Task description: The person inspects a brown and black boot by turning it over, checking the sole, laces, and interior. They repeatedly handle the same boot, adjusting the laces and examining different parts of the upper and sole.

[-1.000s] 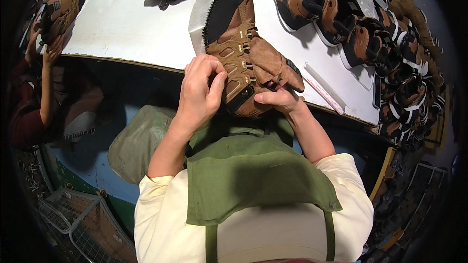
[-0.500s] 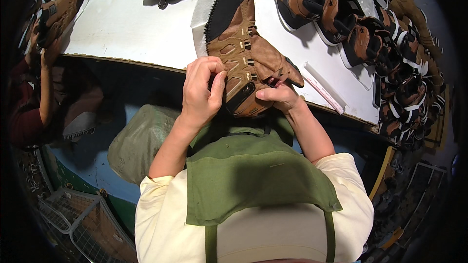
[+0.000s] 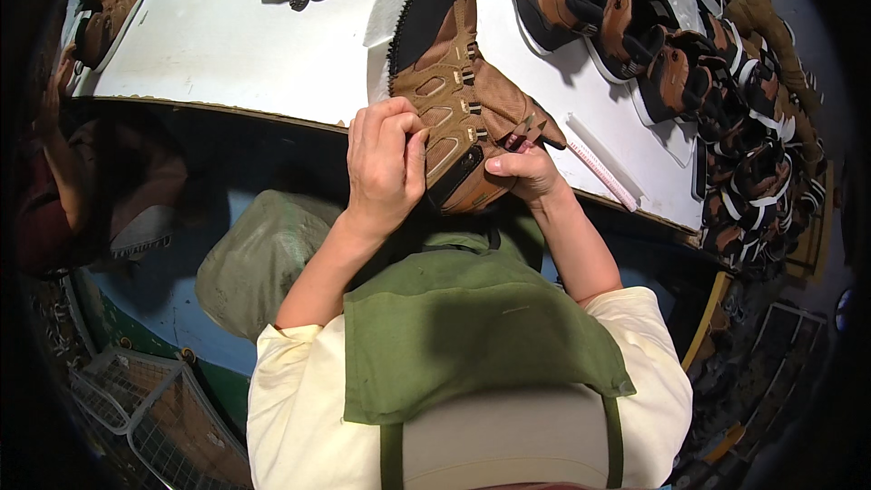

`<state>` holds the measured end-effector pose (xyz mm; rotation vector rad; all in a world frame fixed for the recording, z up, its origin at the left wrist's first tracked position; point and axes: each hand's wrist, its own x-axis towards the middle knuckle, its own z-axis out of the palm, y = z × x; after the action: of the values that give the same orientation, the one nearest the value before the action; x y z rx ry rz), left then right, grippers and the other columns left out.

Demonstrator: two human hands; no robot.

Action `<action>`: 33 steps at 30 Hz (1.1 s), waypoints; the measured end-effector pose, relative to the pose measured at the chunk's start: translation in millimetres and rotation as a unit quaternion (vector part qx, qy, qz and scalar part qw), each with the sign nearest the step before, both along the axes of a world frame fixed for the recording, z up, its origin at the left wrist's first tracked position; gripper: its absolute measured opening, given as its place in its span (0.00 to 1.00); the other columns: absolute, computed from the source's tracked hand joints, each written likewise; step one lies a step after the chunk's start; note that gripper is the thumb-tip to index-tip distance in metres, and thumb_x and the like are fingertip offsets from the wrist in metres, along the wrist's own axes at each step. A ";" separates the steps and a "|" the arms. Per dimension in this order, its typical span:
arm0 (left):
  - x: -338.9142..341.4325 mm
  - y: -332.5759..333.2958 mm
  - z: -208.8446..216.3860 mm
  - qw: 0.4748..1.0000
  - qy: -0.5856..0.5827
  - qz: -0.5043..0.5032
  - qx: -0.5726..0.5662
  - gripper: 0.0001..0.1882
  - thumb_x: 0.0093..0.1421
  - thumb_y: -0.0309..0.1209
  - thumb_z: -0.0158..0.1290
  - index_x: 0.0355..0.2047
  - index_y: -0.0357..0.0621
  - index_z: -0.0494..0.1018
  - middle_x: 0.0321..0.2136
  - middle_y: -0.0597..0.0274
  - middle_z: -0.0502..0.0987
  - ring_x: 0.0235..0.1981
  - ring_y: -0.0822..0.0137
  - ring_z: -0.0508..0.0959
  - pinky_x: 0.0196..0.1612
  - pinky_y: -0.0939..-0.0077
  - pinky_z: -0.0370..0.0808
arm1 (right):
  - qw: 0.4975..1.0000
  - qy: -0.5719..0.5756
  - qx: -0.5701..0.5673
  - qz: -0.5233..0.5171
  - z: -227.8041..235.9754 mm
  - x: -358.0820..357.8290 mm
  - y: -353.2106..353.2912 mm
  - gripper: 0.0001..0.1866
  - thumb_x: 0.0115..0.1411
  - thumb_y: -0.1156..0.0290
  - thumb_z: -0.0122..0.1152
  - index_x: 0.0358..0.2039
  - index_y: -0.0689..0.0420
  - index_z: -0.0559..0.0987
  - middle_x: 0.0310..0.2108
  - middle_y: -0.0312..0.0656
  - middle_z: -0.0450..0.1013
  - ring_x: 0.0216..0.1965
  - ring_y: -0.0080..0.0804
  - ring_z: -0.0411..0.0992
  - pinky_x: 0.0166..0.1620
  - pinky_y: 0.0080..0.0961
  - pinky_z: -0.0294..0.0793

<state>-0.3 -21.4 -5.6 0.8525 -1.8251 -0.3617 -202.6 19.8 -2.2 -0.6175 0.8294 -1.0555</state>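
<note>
A brown boot upper (image 3: pixel 454 91) with a black toe and white lining edge lies at the near edge of a white worktable (image 3: pixel 236 45), toe pointing toward twelve o'clock and its ankle end overhanging the table edge toward the person. The left hand (image 3: pixel 386 168) is at nine o'clock of the boot's ankle, fingers curled and closed on the eyelet side, thumb pressed against the side panel. The right hand (image 3: pixel 526 172) is at four o'clock of the ankle, fingers closed under the tongue and collar, pinching the material beside a small pinkish tab. Both forearms rise from the lower edge over a green apron (image 3: pixel 472 327) and cream shirt. A thin pink-and-white stick (image 3: pixel 603 175) lies on the table at three o'clock of the right hand. A row of similar brown and black uppers (image 3: pixel 717 82) runs along the table from one to three o'clock. Another person's arm (image 3: pixel 63 154) is dimly seen at nine o'clock. Compared with a second ago, the boot has shifted slightly toward twelve o'clock and the left thumb has closed tighter against the side.
</note>
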 end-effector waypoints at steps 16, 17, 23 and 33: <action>-10.2 -5.6 2.4 0.999 -0.014 0.032 0.034 0.08 0.51 0.17 0.54 0.31 0.35 0.68 0.36 0.51 0.70 0.33 0.53 0.74 0.32 0.66 0.73 | 0.936 0.340 -0.070 -0.054 31.5 -11.6 24.0 0.24 0.62 0.61 0.59 0.52 0.65 0.71 0.37 0.34 0.71 0.36 0.16 0.66 0.41 0.15 0.67; -9.7 -6.9 3.2 0.998 -0.013 0.036 0.041 0.08 0.51 0.17 0.54 0.32 0.35 0.68 0.36 0.51 0.70 0.32 0.53 0.75 0.31 0.66 0.73 | 0.921 0.375 -0.083 -0.065 31.6 -15.7 26.9 0.23 0.63 0.61 0.58 0.52 0.64 0.71 0.37 0.34 0.71 0.35 0.16 0.66 0.41 0.14 0.66; -2.6 -14.6 4.4 0.996 -0.014 0.053 0.067 0.08 0.53 0.18 0.53 0.33 0.36 0.67 0.36 0.51 0.71 0.28 0.53 0.76 0.28 0.66 0.74 | 0.822 0.519 -0.228 -0.064 71.9 -16.5 17.8 0.17 0.68 0.66 0.47 0.49 0.67 0.73 0.34 0.36 0.67 0.37 0.21 0.64 0.43 0.16 0.63; 4.8 -16.1 7.5 0.994 0.016 0.035 0.106 0.07 0.54 0.15 0.51 0.33 0.34 0.66 0.37 0.47 0.69 0.33 0.49 0.75 0.33 0.64 0.74 | 0.642 0.642 -0.416 0.050 87.8 31.2 -51.6 0.13 0.57 0.69 0.60 0.42 0.59 0.75 0.30 0.44 0.71 0.30 0.46 0.72 0.32 0.33 0.72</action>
<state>4.5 -37.6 1.9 1.0474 -1.7441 -0.5286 -171.4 -31.7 85.6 -2.3582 1.4555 -0.7182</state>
